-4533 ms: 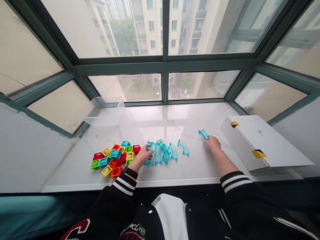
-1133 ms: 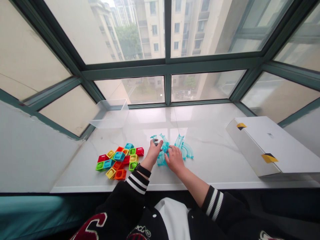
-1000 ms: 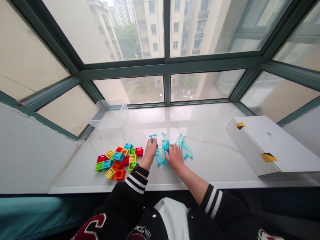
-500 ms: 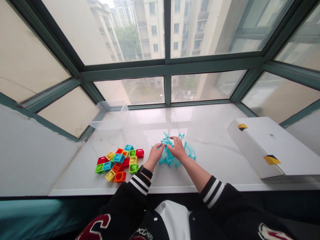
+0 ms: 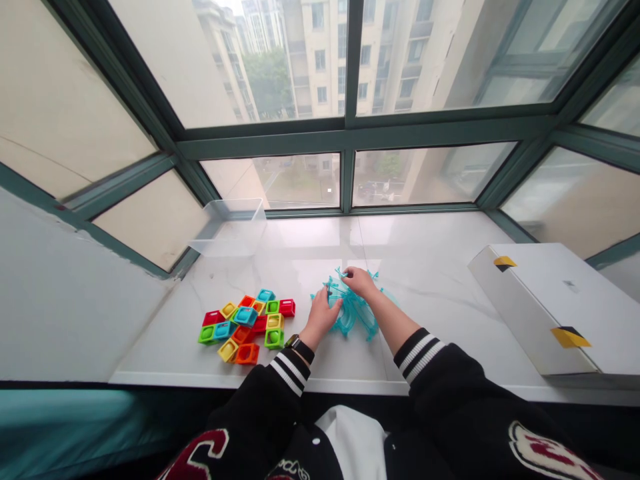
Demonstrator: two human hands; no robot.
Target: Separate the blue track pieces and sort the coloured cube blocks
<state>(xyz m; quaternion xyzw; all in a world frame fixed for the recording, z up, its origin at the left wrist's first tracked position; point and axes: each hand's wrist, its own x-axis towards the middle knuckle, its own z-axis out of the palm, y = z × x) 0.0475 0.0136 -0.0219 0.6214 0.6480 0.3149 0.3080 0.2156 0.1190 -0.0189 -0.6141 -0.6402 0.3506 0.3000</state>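
Note:
A heap of translucent teal plastic pieces (image 5: 353,313), some of them curved, lies on the white sill in front of me. My right hand (image 5: 359,281) pinches a small teal plastic piece (image 5: 341,273) at the far side of this heap. At the heap's left side, my left hand (image 5: 323,315) has its thumb and fingers closed round a teal plastic piece (image 5: 332,284). The palms hide part of what each holds. Left of my hands sits a group of coloured toy blocks (image 5: 245,317) in red, yellow, green, blue and orange.
A clear plastic bin (image 5: 230,230) stands at the back left by the window. On the right lies a large white box (image 5: 545,293) with black and yellow tabs. Green window frames (image 5: 270,140) enclose the marble-look sill (image 5: 425,253), whose front edge is near me.
My right hand has moved away from the left and now pinches at the far side of the heap. The left hand's thumb has spread from its fingers. The view has shifted slightly.

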